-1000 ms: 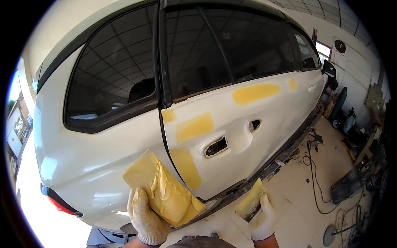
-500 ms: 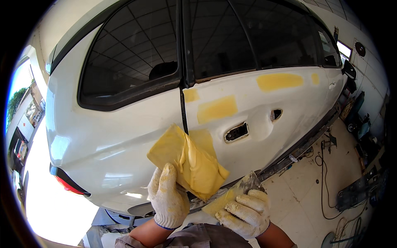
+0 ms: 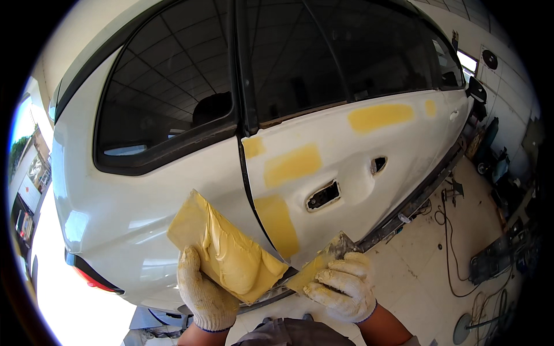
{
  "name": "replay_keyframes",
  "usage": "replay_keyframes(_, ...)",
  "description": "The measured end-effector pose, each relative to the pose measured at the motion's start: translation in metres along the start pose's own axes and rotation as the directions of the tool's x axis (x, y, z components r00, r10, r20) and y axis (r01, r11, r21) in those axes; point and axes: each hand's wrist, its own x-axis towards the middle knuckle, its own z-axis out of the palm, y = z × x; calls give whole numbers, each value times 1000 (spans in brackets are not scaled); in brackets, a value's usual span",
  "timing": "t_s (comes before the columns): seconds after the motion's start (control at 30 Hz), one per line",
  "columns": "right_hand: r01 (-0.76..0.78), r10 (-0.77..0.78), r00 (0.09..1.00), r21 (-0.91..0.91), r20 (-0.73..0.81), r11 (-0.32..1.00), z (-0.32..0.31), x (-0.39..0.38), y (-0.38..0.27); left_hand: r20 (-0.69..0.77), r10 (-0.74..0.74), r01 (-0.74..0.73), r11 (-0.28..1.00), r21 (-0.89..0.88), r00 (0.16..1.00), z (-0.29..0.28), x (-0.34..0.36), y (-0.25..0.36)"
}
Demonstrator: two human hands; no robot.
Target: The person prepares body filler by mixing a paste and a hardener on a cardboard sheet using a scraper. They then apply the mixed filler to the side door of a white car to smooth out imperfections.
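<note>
My left hand, in a white knitted glove with yellow stains, grips a flat putty board. A thick, ridged mound of yellow body filler covers much of the board. My gloved right hand is closed around a flat putty spreader smeared with yellow; its corner points up toward the lower edge of the car door. In front of both hands is the white rear door, with several smooth yellow filler patches, the nearest patch beside the door seam.
The door has a dark handle opening and a smaller hole. Left of the seam runs the white rear quarter panel, ending at a red tail light. Cables and dark equipment lie on the tiled floor at right.
The board has moved left and down, turning so its filler faces up more and uncovering the lower door patch. My right hand with the spreader has barely shifted. The view has tilted slightly.
</note>
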Motion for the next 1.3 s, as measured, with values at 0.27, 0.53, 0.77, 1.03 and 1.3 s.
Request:
replay_keyframes(0.27,-416,554,817,501,-161,759,4,2,14,-43,59,-58,998,25,997,-7,20,11)
replay_keyframes(0.53,-51,950,282,991,136,-126,-15,45,24,-55,263,-252,955,157,963,-39,52,24)
replay_keyframes(0.77,-238,249,942,73,-227,968,-6,44,52,2,413,-403,888,221,911,-68,68,25)
replay_keyframes(1.03,20,-31,999,-328,-27,944,38,69,76,86,360,-370,908,198,929,-80,70,28)
replay_keyframes(1.3,14,-25,999,-241,-44,970,41,71,84,95,380,-391,898,201,920,-102,75,30)
